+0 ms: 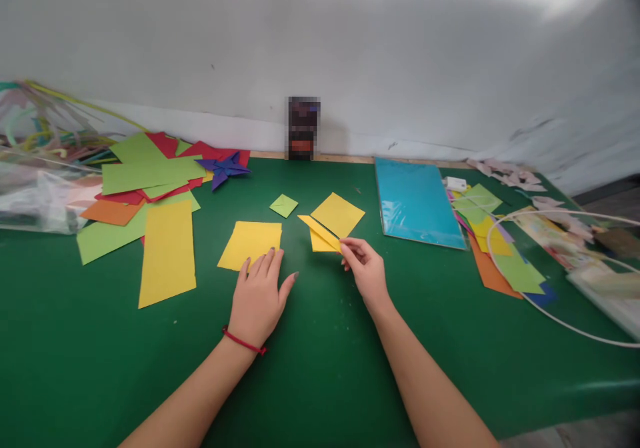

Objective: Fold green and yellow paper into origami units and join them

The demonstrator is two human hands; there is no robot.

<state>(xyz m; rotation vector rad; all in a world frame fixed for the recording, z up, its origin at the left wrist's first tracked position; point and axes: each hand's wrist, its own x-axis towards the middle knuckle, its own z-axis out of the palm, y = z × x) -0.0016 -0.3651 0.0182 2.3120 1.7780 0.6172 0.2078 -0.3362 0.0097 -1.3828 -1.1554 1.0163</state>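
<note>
My left hand [260, 295] lies flat with fingers spread, its fingertips on the near edge of a yellow paper sheet [253, 240]. Between thumb and fingers, my right hand [365, 271] pinches the corner of a folded yellow paper [323, 238], whose flap stands partly raised. Just beyond it rests a yellow square of paper [339, 215]. A small folded green paper square [284, 206] sits to the left of that. The fingertips of my right hand are partly hidden behind its thumb.
Coloured paper sheets [150, 175] pile up at the left, with a purple paper star [226, 169] and a long yellow sheet [167, 255]. A blue packet [417, 201] lies right of centre. Farther right are paper scraps and a white cable [530, 305]. A blurred dark object [303, 128] stands against the wall.
</note>
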